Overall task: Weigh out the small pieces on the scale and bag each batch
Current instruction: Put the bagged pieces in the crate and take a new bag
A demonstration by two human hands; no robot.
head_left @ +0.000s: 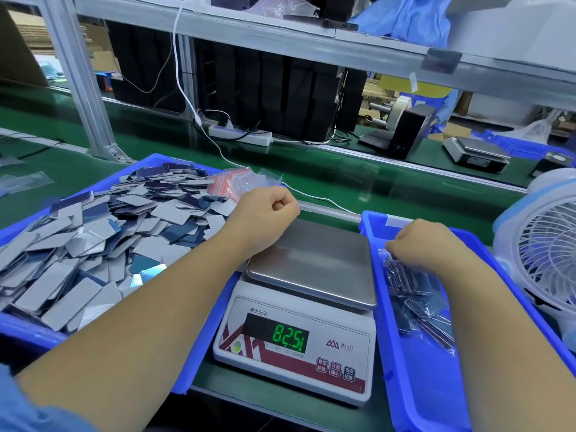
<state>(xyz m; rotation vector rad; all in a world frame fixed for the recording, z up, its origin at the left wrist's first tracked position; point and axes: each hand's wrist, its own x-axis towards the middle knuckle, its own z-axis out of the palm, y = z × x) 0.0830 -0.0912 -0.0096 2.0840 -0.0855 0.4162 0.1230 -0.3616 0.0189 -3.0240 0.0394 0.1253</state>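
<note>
The scale [299,310] sits on the green counter [311,169] near its front edge, between two blue trays. Its steel pan is bare, though the green display [288,337] shows a reading that looks like 82.5; the last digit is hard to read.

The left tray [187,353] is heaped with small flat pieces [93,244], grey on one face and dark blue on the other. At that tray's far right corner lies a stack of empty zip bags [240,182] with red strips. The right tray [420,385] holds filled bags [414,294] of dark pieces.

The left hand [265,210] hovers over the far left corner of the pan, just beside the empty bags, its fingers curled into a loose fist; whether it pinches anything I cannot tell. The right hand [414,241] is down in the right tray, fingers curled at the top of the filled bags, apparently setting one down, though the grip itself is hidden.

The step in hand looks like the close of one batch: a bagged lot going into the right tray. The next move probably calls for a fresh batch from the left tray onto the pan, adjusted until the display reaches the target, then a new bag from the stack. The non-zero reading on a bare pan suggests checking the zero first.
</note>
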